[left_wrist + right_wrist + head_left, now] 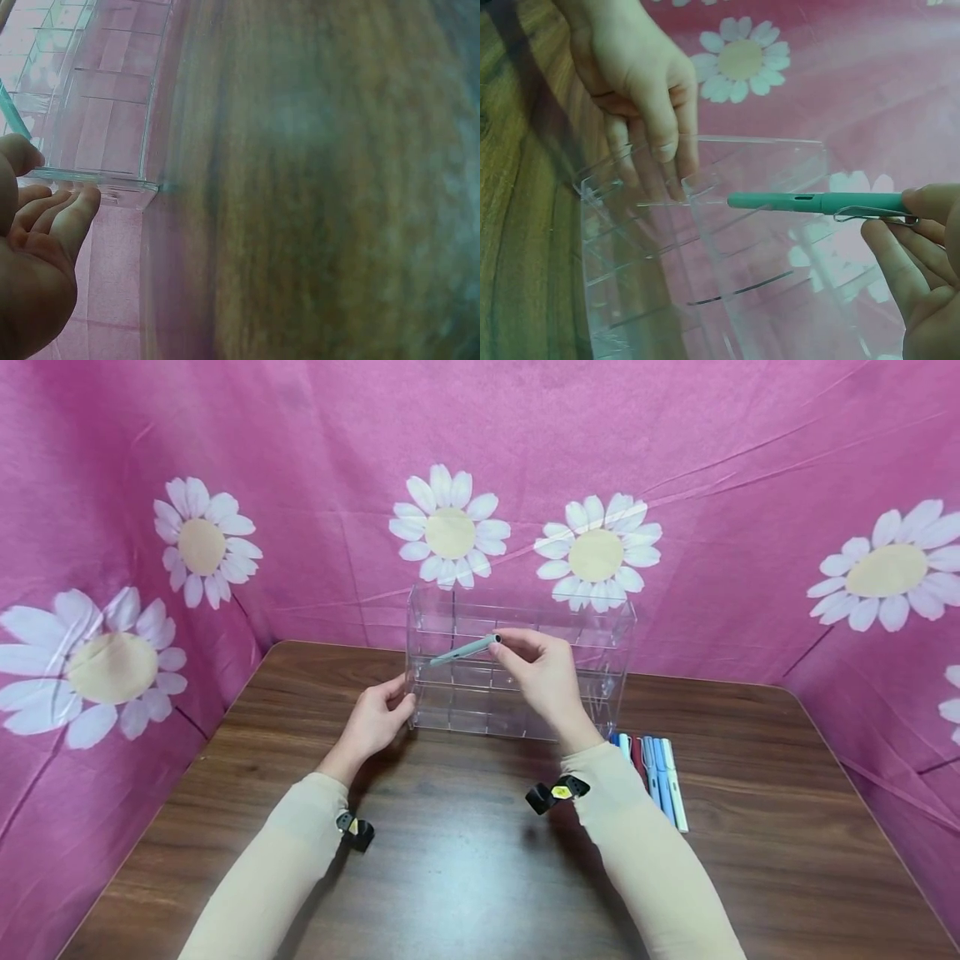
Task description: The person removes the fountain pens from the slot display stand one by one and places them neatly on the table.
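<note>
Your left hand (372, 720) and right hand (546, 675) are bare, no rings or gloves. Behind the fingers, snug beige sleeves (651, 852) run from wrist to elbow. A small black camera mount (556, 793) clips under each wrist; the right one carries what looks like a yellow sticker.

Work surface: a dark brown wood-grain table with rounded corners (450, 877), its top showing a faint sheen under even light. Enclosure: a magenta fabric backdrop printed with large white daisies with pale yellow centres (712, 460) stands along the far edge and folds round the left and right sides of the table. The cloth shows creases and seams. No floor or window is in view.
</note>
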{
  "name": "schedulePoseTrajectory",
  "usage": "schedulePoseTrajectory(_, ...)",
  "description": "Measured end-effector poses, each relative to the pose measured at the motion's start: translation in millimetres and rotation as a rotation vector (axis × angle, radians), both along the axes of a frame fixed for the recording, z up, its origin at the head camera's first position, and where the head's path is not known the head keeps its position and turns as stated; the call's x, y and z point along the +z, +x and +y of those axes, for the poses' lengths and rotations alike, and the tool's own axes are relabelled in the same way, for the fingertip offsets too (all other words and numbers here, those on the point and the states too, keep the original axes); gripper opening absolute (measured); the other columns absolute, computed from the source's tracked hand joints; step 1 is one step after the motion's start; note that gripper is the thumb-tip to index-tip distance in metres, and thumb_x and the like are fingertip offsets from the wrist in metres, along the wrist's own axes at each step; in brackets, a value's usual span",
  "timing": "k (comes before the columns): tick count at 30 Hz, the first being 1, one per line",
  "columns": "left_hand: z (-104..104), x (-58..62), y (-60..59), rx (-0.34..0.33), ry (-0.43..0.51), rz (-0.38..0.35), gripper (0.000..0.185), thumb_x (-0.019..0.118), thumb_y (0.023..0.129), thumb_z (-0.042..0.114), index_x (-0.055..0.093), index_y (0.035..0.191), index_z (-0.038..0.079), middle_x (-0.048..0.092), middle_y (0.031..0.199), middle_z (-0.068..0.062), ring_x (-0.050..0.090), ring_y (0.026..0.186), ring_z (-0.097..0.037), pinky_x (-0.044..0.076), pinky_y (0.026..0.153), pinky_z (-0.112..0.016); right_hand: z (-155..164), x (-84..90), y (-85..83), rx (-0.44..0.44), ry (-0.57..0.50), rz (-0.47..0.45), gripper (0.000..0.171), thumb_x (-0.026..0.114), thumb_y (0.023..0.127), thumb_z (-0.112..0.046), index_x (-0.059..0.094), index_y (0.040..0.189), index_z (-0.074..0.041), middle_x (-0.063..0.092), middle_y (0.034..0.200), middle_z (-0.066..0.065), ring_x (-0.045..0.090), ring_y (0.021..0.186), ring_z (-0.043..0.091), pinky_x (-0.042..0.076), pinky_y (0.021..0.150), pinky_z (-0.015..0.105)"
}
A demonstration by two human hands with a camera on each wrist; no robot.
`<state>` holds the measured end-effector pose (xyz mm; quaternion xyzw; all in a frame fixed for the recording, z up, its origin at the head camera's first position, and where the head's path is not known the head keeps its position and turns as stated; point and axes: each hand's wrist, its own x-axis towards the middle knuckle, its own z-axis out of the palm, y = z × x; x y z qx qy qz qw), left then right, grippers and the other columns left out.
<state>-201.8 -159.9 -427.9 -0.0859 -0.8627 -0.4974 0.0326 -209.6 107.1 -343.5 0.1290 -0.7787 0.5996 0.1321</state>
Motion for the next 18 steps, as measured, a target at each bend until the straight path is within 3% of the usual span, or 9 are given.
schedulePoseTrajectory(5,-1.1,-0.9,-0.8,0.003,-0.006,0.001,0.05,0.06,0.104,0.009,0.057,0.153,-0.001,0.072,0.135,-0.024,0.072,0.114,-0.028,0.059,0.104,-0.044,8.9,7.5,6.5,-0.042,-0.087,0.054,0.024,0.079,0.097,-0.007,0.081,0.119,0.002,0.083,0.104,0.021,0.073,0.082,-0.003,0.06,0.075,0.016)
schedulePoseTrajectory(11,-1.9,-1.3,-0.9,0.004,-0.006,0.001,0.05,0.06,0.104,0.009,0.057,0.153,0.0,0.072,0.136,-0.023,0.072,0.115,-0.028,0.059,0.104,-0.044,20.6,13.2,12.4,-0.096,-0.139,0.115,0.024,0.079,0.096,-0.005,0.081,0.119,0.002,0.08,0.088,-0.015,0.071,0.078,-0.002,0.056,0.069,0.015)
schedulePoseTrajectory(13,-1.5,-1.0,-0.7,0.002,-0.008,0.004,0.05,0.061,0.104,0.009,0.058,0.153,0.0,0.072,0.136,-0.023,0.072,0.114,-0.027,0.059,0.103,-0.042,24.9,15.6,14.8,-0.106,-0.16,0.144,0.024,0.079,0.096,-0.003,0.08,0.118,0.005,0.077,0.085,-0.021,0.071,0.077,-0.003,0.056,0.068,0.015)
schedulePoseTrajectory(18,-0.7,-0.5,-0.4,-0.002,-0.003,0.005,0.05,0.061,0.104,0.009,0.057,0.153,-0.001,0.072,0.136,-0.023,0.072,0.114,-0.028,0.058,0.104,-0.042,37.7,22.8,21.0,-0.119,-0.239,0.178,0.024,0.079,0.095,-0.002,0.079,0.117,0.009,0.081,0.087,-0.009,0.076,0.078,0.003,0.061,0.073,0.017)
